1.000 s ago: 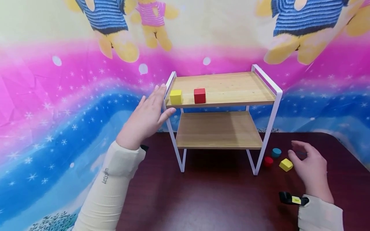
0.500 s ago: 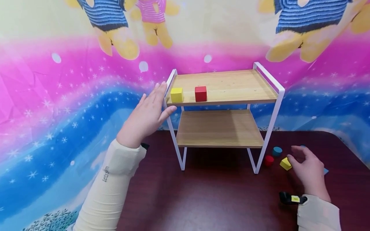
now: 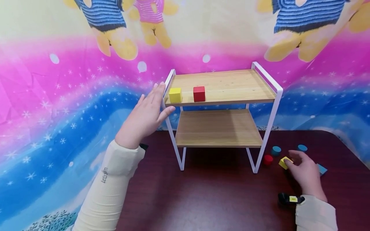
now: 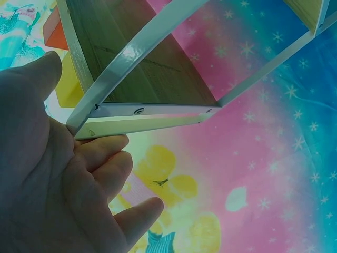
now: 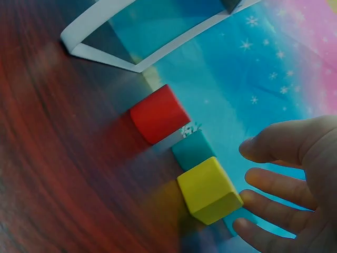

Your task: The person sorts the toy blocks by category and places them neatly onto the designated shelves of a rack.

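Observation:
My left hand (image 3: 141,120) rests with fairly straight fingers against the left side of a small two-tier shelf (image 3: 225,128). In the left wrist view its fingers lie along the white metal frame (image 4: 121,63). Close by on the top tier sit a yellow cube (image 3: 175,95) and, to its right, a red cube (image 3: 199,94). My right hand (image 3: 306,175) hovers over another yellow cube (image 3: 283,163) on the table, its thumb overlapping the cube in the head view. In the right wrist view, loosely bent fingers (image 5: 279,211) are right beside this yellow cube, with the thumb spread apart from them.
Near the shelf's right leg stand a red cylinder (image 3: 268,159) and a blue cylinder (image 3: 276,150). Another blue cylinder (image 3: 302,148) is behind the right hand, and a blue block (image 3: 321,169) shows to its right. A printed cloth (image 3: 86,80) hangs behind the dark table (image 3: 202,199).
My right hand has lowered and shifted slightly left to the yellow cube on the table, uncovering a blue cylinder and a blue block. My left hand has stayed against the shelf.

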{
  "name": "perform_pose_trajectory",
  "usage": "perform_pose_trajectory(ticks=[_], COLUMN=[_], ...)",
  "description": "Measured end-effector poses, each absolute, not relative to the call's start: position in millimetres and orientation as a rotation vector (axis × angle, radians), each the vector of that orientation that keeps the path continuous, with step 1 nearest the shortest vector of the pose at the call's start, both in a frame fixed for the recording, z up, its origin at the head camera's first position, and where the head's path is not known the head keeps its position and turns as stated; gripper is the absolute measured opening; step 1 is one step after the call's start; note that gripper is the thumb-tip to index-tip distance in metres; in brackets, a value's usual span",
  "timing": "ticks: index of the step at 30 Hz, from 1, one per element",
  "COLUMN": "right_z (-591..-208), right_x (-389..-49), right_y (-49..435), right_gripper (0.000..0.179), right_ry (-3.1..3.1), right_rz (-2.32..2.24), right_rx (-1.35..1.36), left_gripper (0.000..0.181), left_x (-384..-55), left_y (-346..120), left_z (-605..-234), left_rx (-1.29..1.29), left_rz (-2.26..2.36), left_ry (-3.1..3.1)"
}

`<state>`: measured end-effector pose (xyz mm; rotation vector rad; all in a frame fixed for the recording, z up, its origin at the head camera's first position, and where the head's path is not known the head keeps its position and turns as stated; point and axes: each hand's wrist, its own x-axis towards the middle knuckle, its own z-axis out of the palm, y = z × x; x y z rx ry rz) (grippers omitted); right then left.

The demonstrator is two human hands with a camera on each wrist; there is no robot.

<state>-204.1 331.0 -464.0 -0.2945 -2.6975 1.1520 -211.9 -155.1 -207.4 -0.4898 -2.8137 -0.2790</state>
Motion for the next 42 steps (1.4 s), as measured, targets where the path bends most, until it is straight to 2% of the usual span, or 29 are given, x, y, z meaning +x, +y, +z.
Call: perform_pose_trajectory(ticks=[16, 28, 42], right_z=[-479, -480, -484], right_x=[-207, -210, -210], right_y=[335, 335, 337], right_gripper=[0.056, 0.059, 0.054], right_ry=[-2.721, -2.731, -2.74], right_rz=[1.142, 1.186, 1.136], right_rx=[-0.291, -0.404, -0.377], left_gripper=[0.087, 0.086, 0.087], left_x=[-212, -212, -214], left_y=[-156, -156, -156], left_z=[-209, -209, -210], left_rx=[-0.492, -0.5, -0.494], left_rz=[-0.275, -0.269, -0.268], left_ry=[-2.805, -2.798, -2.795])
